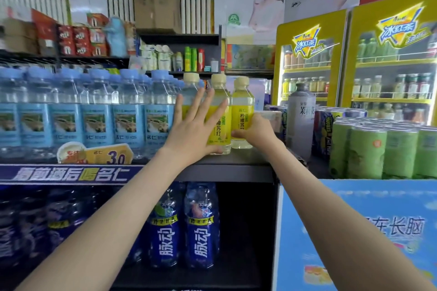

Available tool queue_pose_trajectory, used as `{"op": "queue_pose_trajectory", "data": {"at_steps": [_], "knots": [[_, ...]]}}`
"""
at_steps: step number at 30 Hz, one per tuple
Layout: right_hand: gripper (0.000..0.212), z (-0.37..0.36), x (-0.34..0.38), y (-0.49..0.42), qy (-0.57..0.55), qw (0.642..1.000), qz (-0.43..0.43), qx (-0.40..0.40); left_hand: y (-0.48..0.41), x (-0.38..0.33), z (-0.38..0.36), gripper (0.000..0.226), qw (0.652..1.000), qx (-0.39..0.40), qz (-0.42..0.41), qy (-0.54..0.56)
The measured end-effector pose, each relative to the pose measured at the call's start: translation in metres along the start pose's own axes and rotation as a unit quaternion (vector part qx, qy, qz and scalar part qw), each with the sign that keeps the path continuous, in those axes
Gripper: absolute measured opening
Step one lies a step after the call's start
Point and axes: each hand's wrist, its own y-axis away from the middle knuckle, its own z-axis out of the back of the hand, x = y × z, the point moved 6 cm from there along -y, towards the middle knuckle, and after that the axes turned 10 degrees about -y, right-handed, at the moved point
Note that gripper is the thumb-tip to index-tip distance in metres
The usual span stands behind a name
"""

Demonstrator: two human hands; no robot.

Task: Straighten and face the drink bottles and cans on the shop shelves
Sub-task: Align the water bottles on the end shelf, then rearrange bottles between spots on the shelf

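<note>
Three yellow-labelled lemon soda bottles with cream caps stand at the right end of the upper shelf. My left hand lies flat with fingers spread against the fronts of the leftmost bottle and the middle bottle. My right hand grips the lower part of the rightmost bottle from the right side. A long row of blue-labelled water bottles fills the shelf to the left. Dark blue drink bottles stand on the shelf below.
Green cans and a grey tea bottle stand on a blue display box at the right. Two yellow drink fridges stand behind. A price tag sits on the shelf edge. Cartons and snacks fill the top shelves.
</note>
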Motion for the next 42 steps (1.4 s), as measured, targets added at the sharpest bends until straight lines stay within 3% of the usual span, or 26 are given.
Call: {"op": "queue_pose_trajectory", "data": {"at_steps": [4, 8, 11, 14, 19, 24, 29, 42], "knots": [[0.053, -0.001, 0.01, 0.012, 0.018, 1.0, 0.001, -0.008, 0.007, 0.0, 0.003, 0.103, 1.0, -0.027, -0.006, 0.002], [0.061, 0.006, 0.039, 0.06, 0.052, 0.989, 0.104, -0.096, 0.03, 0.01, 0.013, 0.08, 0.996, -0.077, -0.023, 0.034], [0.05, -0.01, 0.06, 0.11, 0.052, 0.969, 0.203, -0.132, 0.068, 0.028, 0.023, 0.059, 0.989, -0.114, -0.011, 0.094], [0.034, -0.057, 0.077, 0.167, 0.026, 0.957, 0.271, -0.099, 0.13, 0.045, 0.023, 0.043, 0.986, -0.116, -0.015, 0.121], [0.029, -0.182, 0.085, 0.237, 0.017, 0.968, 0.249, 0.014, 0.257, 0.093, -0.006, 0.04, 0.991, -0.025, -0.009, 0.129], [0.031, -0.317, 0.116, 0.288, 0.016, 0.974, 0.19, 0.119, 0.387, 0.182, -0.044, 0.038, 0.981, 0.135, 0.062, 0.126], [0.031, -0.418, 0.185, 0.315, 0.016, 0.969, 0.199, 0.145, 0.473, 0.289, -0.054, 0.039, 0.965, 0.207, 0.124, 0.103], [0.038, -0.608, 0.387, 0.274, -0.044, 0.937, 0.34, 0.073, 0.532, 0.563, -0.092, 0.04, 0.968, 0.096, 0.231, 0.025]]}}
